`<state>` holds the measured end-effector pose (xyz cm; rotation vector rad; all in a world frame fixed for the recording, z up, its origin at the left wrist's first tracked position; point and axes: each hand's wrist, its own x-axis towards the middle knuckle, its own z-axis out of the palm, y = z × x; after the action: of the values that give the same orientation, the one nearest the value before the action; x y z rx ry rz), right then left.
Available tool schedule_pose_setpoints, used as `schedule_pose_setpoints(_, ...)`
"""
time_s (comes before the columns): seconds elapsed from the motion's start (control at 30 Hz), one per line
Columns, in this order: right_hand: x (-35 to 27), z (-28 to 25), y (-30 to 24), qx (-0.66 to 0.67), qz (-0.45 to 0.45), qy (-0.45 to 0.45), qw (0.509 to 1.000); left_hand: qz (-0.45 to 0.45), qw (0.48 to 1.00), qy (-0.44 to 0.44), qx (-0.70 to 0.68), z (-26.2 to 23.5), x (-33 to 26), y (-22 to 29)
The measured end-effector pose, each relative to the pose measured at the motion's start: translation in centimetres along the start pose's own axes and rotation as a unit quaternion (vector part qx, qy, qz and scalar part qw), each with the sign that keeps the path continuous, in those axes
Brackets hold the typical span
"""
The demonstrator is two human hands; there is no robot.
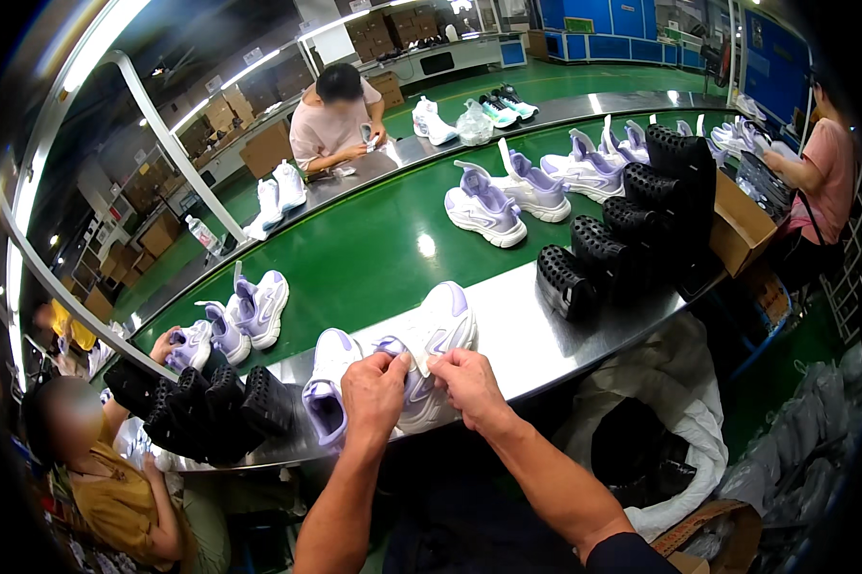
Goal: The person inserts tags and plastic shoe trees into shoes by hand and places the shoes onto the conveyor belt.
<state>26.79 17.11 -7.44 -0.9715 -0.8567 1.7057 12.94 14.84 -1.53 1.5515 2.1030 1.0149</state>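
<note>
A white and lavender sneaker [448, 323] rests on the metal edge of the bench in front of me, its toe pointing away. My left hand [374, 394] and my right hand [473, 388] meet over its middle, thumbs and fingers pinched at a whitish part of its upper. Exactly which part they grip is too small to tell. Just left of it, by my left wrist, stands a matching sneaker [332, 356] with its lavender-lined opening toward me. My hands partly cover the gripped sneaker.
Black shoe forms [565, 279] are stacked on the right, with several more [266, 402] at left. White-lavender sneakers [486, 212] stand on the green belt [374, 258]. A co-worker [130, 478] sits at left, another [328, 120] opposite. A white sack [699, 430] lies below right.
</note>
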Motion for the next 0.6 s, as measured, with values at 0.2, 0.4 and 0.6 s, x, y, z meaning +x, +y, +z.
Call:
schedule_pose_setpoints(0.2, 0.7, -0.6, 1.6, -0.132, -0.051, 0.002, 0.990, 0.065, 0.997, 0.020, 0.048, 1.2, -0.8, -0.6)
schedule_pose_setpoints(0.4, -1.6, -2.2, -0.2, -0.290, -0.152, 0.136, 0.935, 0.321, 0.933, 0.051, 0.152, -5.4, -7.3, 0.7)
schedule_pose_setpoints(0.6, 0.0, 0.9, -0.3, -0.375, -0.313, 0.027, 0.872, 0.253, 0.933, 0.041, 0.252, -9.7, -8.2, -4.4)
